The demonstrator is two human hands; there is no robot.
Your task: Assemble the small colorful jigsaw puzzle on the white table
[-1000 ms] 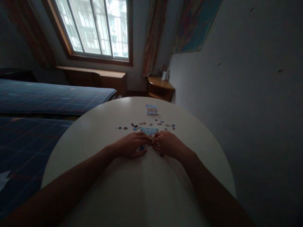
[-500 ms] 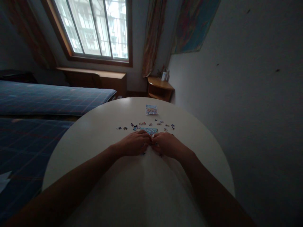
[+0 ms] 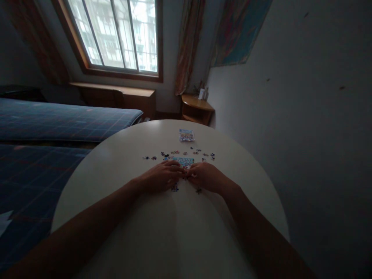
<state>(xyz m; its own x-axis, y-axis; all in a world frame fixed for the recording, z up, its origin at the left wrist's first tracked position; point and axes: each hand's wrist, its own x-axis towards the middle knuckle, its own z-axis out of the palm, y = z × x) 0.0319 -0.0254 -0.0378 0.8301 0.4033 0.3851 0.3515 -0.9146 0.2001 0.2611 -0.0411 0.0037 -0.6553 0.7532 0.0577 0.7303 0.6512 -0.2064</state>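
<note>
A partly joined jigsaw puzzle (image 3: 186,161) with a light blue upper part lies on the table, its lower part covered by my fingers. My left hand (image 3: 162,176) rests over its left side, fingers stretched out and lying on the pieces. From the right, my right hand (image 3: 206,176) has its fingertips pinched together at the puzzle's lower middle, at a small puzzle piece (image 3: 185,178) mostly hidden by the fingers. Both hands' fingertips nearly meet. Below my left hand lies a puzzle piece (image 3: 174,188), and below my right another loose piece (image 3: 198,191).
Several loose puzzle pieces (image 3: 185,154) lie in an arc beyond the hands. Behind them is a small picture packet (image 3: 186,135). The round white table (image 3: 122,155) has a plaid mattress (image 3: 66,120) at its left and a wall (image 3: 290,135) at its right.
My left hand has loosened from a curled grip, its fingers now straighter and slightly lower. My right hand has shifted a little, uncovering more of the puzzle and the pieces below.
</note>
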